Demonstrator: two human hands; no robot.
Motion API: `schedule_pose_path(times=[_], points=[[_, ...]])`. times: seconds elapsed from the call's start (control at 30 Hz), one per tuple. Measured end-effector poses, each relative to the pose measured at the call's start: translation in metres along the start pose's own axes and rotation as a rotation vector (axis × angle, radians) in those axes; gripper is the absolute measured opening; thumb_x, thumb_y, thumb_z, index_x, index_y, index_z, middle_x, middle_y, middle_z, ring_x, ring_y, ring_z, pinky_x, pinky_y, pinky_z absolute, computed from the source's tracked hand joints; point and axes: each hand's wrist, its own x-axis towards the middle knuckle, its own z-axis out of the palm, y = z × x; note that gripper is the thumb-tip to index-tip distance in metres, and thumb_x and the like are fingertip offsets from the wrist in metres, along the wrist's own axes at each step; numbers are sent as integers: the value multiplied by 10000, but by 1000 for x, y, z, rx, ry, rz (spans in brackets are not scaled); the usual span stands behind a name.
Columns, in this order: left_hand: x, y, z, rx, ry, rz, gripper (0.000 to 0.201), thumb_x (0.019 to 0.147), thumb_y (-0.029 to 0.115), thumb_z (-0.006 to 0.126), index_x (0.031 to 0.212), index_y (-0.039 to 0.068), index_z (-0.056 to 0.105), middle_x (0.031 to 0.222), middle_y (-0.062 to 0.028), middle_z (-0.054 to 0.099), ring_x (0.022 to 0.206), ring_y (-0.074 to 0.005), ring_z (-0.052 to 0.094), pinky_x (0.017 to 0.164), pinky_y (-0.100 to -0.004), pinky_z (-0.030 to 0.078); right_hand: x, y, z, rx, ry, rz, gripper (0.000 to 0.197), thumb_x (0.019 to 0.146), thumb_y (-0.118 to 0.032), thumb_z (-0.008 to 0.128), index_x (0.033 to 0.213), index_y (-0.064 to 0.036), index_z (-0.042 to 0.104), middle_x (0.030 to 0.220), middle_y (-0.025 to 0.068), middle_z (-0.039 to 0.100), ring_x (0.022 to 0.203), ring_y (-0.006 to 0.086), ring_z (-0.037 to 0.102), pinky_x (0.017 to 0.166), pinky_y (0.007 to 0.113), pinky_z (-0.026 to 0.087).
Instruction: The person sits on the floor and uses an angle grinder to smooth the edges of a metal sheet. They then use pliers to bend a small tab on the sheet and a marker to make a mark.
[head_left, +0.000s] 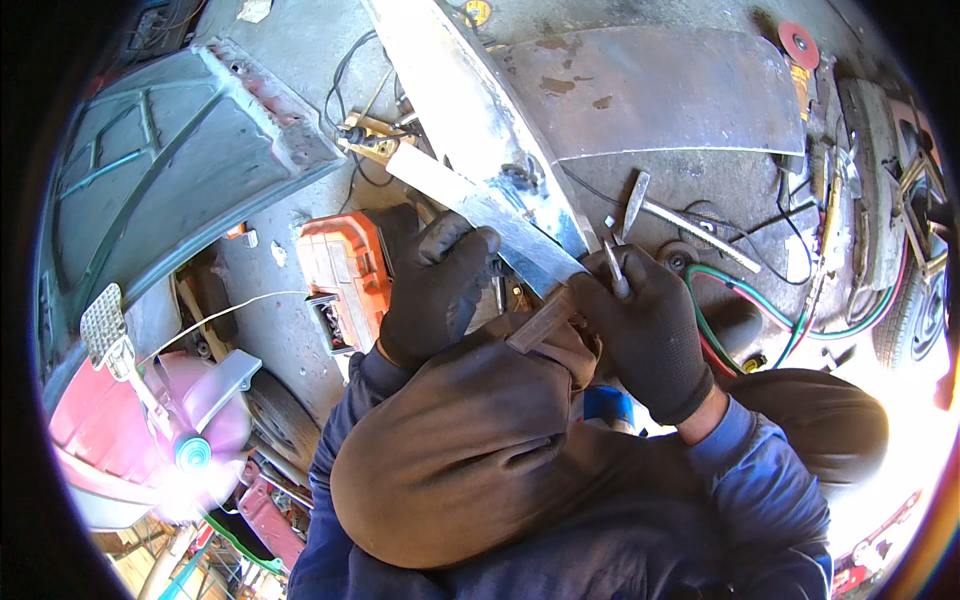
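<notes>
A flat shiny metal strip (475,205) runs slantwise from the upper left down to my right hand. My left hand (435,285), in a black glove, is closed with its curled fingertips at the strip's left edge; the grip itself is partly hidden. My right hand (645,325), gloved too, is wrapped round a slim pointed metal tool (615,270) and presses by the strip's lower end. Beneath its fingers a short rusty flat bar (543,322) lies across that end, over my raised knee. A long bright sheet-metal piece (480,100) extends behind the strip.
A curved metal panel (660,95) lies on the floor at far right. A hammer (635,205), an angle grinder (798,70) and red-green hoses (770,310) are nearby. At left are an orange toolbox (345,260), a fan (195,440), a power strip (375,140) and a greenish panel (150,180).
</notes>
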Motion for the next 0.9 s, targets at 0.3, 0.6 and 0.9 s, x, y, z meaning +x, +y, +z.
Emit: schedule_pose_path(times=[0.3,0.6,0.9], points=[[-2,5,18,7,75,151,312,1140,71,615,1384,-124,599,1260,-196,665,1160,-281,762,994,-446,688,-1,4,11,-181,182,-74,359,971,-340,834,980,8,746,810,200,760,718,356,768,690,457,602],[5,1,9,605,-22,508,300,1106,-42,600,1404,-63,629,1330,-235,659,1132,-298,773,941,-417,708,2,-10,3,-90,93,132,438,948,-401,860,1020,14,743,835,200,767,741,328,772,711,435,615],[3,17,5,1141,42,737,402,1001,-121,665,1393,-30,666,1260,-237,683,1096,-321,747,897,-412,654,23,9,-7,152,-170,59,486,974,-435,842,1117,20,746,873,177,766,775,249,749,757,406,602]])
